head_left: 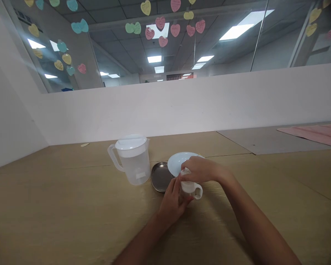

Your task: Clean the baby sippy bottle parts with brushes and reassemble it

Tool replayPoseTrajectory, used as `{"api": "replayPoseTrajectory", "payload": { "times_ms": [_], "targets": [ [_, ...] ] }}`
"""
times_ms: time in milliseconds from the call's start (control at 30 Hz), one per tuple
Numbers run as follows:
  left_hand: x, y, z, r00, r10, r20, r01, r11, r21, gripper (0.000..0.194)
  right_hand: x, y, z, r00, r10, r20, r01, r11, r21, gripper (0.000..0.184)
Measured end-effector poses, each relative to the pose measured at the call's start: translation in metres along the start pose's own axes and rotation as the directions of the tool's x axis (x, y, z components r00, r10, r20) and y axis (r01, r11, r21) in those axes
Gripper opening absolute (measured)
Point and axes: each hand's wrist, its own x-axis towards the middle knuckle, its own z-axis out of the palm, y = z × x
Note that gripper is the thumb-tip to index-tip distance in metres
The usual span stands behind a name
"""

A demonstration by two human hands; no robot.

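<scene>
So, status at that moment:
Left hand (173,200): wrapped around the side of a small clear cup (189,188), fingers curled against its wall, grasping it from the near-left.
Right hand (199,169): came in from the right, closed over the top of the cup, fingertips pinching the lid or rim area; exact contact was hidden by the fingers.
Cup: stood upright on the table (71,206), small white handle pointing right, between the two hands. Contents could not be told.
Cup position: just in front of the plate (176,162) and just right of the metal dish (160,177), touching neither as far as could be seen.
Plate: white, round, flat on the table, right hand partly covered its near edge.
Metal dish: dark steel, shallow, lay flat, its right edge tucked under or against the plate.
Jug (132,160): translucent plastic, white lid on, handle to the left, stood upright left of the dish, near but apart from it.
Table: light wood surface, a white partition ran along its far edge.
Cloth (317,133): pink, lay flat at the far right, well apart from the hands.
Glass wall above the partition: heart-shaped paper notes (160,23) stuck on it.
</scene>
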Motion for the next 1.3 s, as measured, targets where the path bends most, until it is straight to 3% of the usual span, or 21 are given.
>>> {"api": "replayPoseTrajectory", "payload": {
  "times_ms": [167,333,467,567,633,700,833,933,1100,1200,1300],
  "targets": [
    [-0.001,0.001,0.001,1.000,0.005,0.013,-0.005,1.000,-0.007,0.061,0.000,0.004,-0.003,1.000,-0.002,0.019,0.002,1.000,0.027,0.036],
    [-0.001,0.002,0.002,1.000,0.004,0.018,-0.005,1.000,0.006,0.066,-0.006,0.006,-0.006,0.997,0.072,0.014,-0.073,0.993,0.097,0.041],
    [-0.002,0.003,0.001,1.000,-0.003,-0.009,0.003,1.000,0.002,0.070,-0.021,0.003,-0.012,0.982,0.114,-0.151,-0.095,0.987,0.131,0.036],
    [-0.003,0.001,0.000,1.000,0.009,0.004,-0.010,1.000,0.022,0.068,-0.029,0.010,-0.015,0.936,0.127,-0.329,-0.084,0.986,0.141,0.031],
    [-0.003,0.001,0.000,1.000,-0.001,0.021,0.000,0.999,0.041,0.066,-0.027,0.019,-0.015,0.919,0.147,-0.366,-0.109,0.987,0.122,0.029],
    [-0.002,0.001,0.000,0.999,-0.027,0.036,0.025,0.998,0.055,0.065,-0.016,0.029,-0.010,0.934,0.175,-0.312,-0.151,0.983,0.100,0.030],
    [-0.001,0.003,-0.001,0.997,-0.063,0.053,0.060,0.996,0.060,0.062,0.020,0.038,0.013,0.951,0.300,-0.072,-0.300,0.954,0.014,0.041],
    [-0.001,0.005,-0.003,0.996,-0.066,0.060,0.064,0.997,0.042,0.062,0.043,0.037,0.031,0.963,0.269,0.034,-0.267,0.963,-0.041,0.042],
    [-0.001,0.005,-0.004,0.997,-0.054,0.050,0.053,0.998,0.031,0.062,0.048,0.037,0.035,0.968,0.241,0.064,-0.237,0.969,-0.064,0.037],
    [-0.002,0.002,-0.001,0.997,-0.066,0.030,0.066,0.998,0.009,0.064,0.035,0.031,0.022,0.974,0.227,-0.011,-0.227,0.972,-0.052,0.027],
    [-0.002,-0.002,0.003,0.994,-0.108,-0.010,0.107,0.992,-0.068,0.069,0.019,0.015,0.012,0.989,0.139,-0.039,-0.136,0.988,0.073,0.038]
  ]
}}
